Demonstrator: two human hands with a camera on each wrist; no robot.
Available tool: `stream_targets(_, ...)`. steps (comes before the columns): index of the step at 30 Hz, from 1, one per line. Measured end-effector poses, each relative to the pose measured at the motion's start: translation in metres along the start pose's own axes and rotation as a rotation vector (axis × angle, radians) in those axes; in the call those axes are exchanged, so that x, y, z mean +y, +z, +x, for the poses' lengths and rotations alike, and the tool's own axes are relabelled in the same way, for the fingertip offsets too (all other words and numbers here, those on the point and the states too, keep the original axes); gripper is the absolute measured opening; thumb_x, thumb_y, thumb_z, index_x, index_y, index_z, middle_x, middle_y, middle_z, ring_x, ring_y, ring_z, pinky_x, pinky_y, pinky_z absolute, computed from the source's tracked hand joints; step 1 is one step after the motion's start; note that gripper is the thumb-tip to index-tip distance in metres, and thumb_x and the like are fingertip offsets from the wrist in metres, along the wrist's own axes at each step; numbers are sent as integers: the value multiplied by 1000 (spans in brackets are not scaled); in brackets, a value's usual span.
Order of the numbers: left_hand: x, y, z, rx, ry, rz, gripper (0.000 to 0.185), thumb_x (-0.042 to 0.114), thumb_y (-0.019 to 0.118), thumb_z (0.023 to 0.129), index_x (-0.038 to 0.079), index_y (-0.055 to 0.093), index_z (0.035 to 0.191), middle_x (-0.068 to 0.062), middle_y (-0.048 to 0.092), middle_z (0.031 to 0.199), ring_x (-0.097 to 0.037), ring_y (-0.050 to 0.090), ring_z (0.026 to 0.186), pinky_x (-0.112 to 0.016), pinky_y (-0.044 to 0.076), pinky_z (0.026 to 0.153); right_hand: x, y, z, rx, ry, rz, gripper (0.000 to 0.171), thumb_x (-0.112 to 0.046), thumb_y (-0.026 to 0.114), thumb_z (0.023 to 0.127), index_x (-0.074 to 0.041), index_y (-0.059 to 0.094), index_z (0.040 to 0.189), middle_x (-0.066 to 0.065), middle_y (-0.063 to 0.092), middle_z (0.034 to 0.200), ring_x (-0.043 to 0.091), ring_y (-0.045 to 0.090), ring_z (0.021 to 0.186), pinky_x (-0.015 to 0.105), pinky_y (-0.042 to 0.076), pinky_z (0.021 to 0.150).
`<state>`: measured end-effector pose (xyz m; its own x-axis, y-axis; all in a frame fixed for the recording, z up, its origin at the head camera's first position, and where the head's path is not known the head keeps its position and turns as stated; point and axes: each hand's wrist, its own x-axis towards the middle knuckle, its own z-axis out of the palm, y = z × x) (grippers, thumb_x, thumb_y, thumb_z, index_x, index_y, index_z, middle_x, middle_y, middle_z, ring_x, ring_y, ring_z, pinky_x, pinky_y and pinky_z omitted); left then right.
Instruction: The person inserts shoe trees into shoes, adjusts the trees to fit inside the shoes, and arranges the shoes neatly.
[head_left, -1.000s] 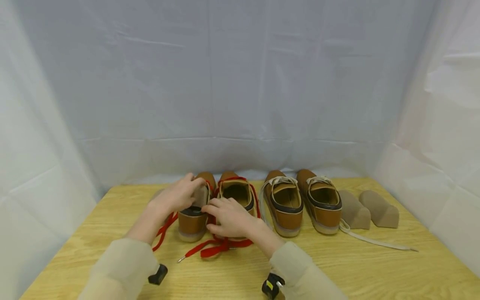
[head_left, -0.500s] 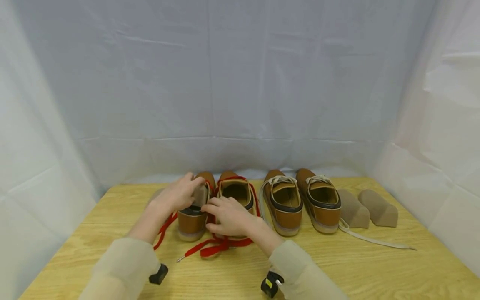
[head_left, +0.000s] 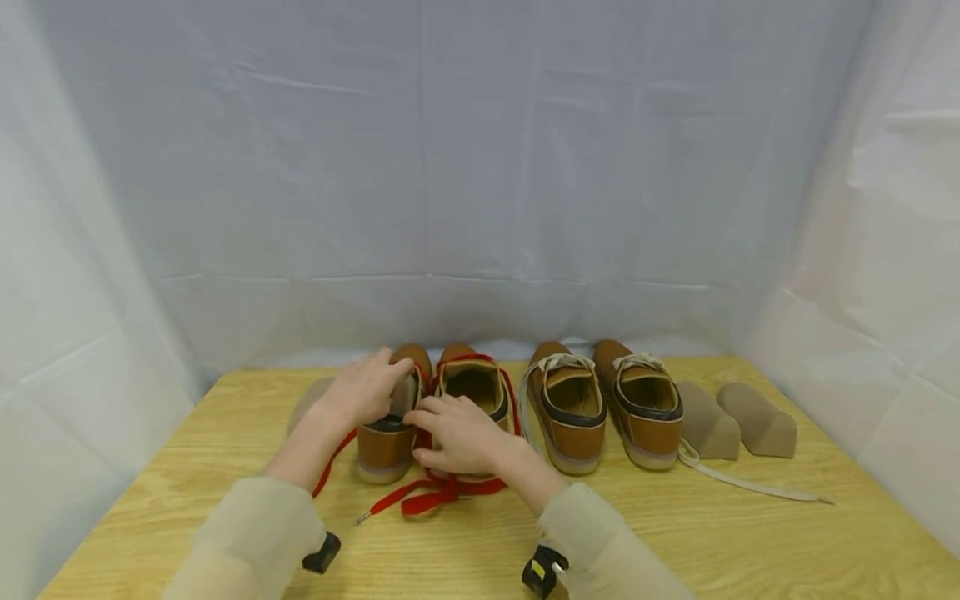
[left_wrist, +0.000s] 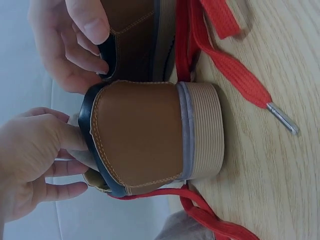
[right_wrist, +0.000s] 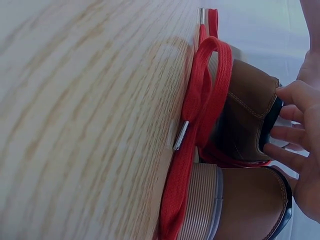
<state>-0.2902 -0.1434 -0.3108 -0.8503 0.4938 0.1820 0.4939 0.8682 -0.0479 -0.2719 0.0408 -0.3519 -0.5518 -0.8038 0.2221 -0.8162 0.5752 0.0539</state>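
Being pinched between the thumb and bent fingers of the left hand (head_left: 366, 390) is a smooth grey-beige block (head_left: 406, 397), partly inside the opening of the brown leather, red-laced shoe (head_left: 384, 454) beneath them. That shoe's dark collar (left_wrist: 89, 106) is touched by the right hand (head_left: 461, 433), its fingers loosely spread, nothing visibly gripped. Fitting or removal of the block seems in hand; which, cannot be told. Steady guidance past the collar is probably called for next. Beyond the right fingers, two cream-laced brown shoes (head_left: 581, 446) are ranged.
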Motion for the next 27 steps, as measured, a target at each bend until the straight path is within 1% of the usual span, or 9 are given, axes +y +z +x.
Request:
stream_targets(3,0,2,-1,8,14,2,36,-4,65,80,8,55,112,-21,51,103,-30,55,74,-38,47,57,-1,2,0,-2,-2,1,44,-39,54,92,-18,53,130,0,51,125,16,51,109,33,42,89)
stream_targets(6,0,2,-1,-2,19,-11,36,-5,64,80,8,56,113,-21,51,104,-29,54,73,-38,47,58,-2,4,0,-8,-1,10,44,-39,54,92,-18,53,130,0,51,125,15,50,109,33,42,90)
stream_targets(13,1,-4,-1,-58,2,-71,36,-6,63,81,6,56,115,-21,52,106,-33,56,84,-41,49,67,-4,4,0,-11,5,15,43,-38,54,92,-18,53,130,-1,50,126,15,50,111,33,41,91)
stream_targets(15,1,-5,0,-67,-2,-68,36,-5,64,81,6,57,115,-22,53,106,-33,57,84,-41,49,67,-3,3,0,-7,4,11,44,-39,54,92,-18,53,130,-1,50,125,15,50,110,34,41,90)
stream_targets(18,2,-5,1,-78,-6,-37,39,-3,64,82,7,56,119,-23,53,110,-33,58,85,-41,49,67,-2,2,1,-1,4,1,44,-39,55,91,-18,53,130,0,51,125,15,50,110,34,41,90)
stream_targets(23,2,-4,0,-50,-4,5,45,-4,68,78,8,56,120,-23,54,111,-33,59,81,-40,49,63,0,1,1,-1,7,-1,45,-39,55,91,-17,53,130,0,51,125,16,50,110,34,41,91)
stream_targets(27,1,-3,-1,-28,0,22,46,-4,68,77,8,56,119,-21,55,106,-32,59,79,-41,49,62,-1,1,0,0,10,6,44,-38,55,91,-17,53,130,1,51,126,16,50,110,35,41,91)
